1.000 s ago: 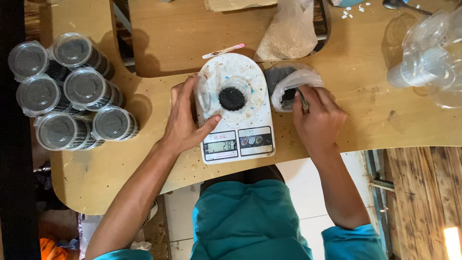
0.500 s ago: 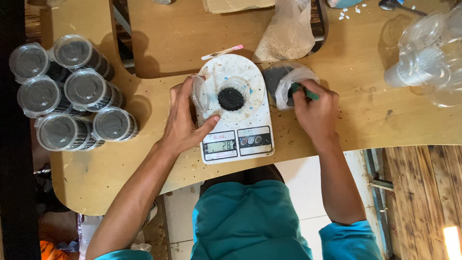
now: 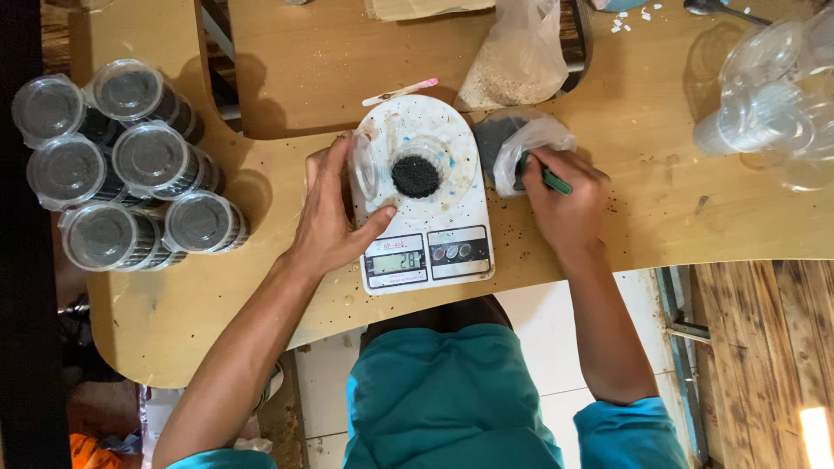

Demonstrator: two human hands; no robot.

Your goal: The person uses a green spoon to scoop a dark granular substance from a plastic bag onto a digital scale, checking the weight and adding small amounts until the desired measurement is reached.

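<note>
i sit at a curved light wooden table (image 3: 678, 208); below me, white floor tiles (image 3: 556, 313) meet wooden planks (image 3: 764, 347) with a sunlit patch.

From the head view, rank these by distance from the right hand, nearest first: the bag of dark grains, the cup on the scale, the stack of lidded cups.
1. Bag of dark grains: at the right hand, fingers in its mouth.
2. Cup on the scale: to the hand's left, mid-table.
3. Stack of lidded cups: far left edge of the table.

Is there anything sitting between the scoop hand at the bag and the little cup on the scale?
Nothing visible. The right hand holds a green scoop in the plastic bag, right beside the scale; the cup lies open.
</note>
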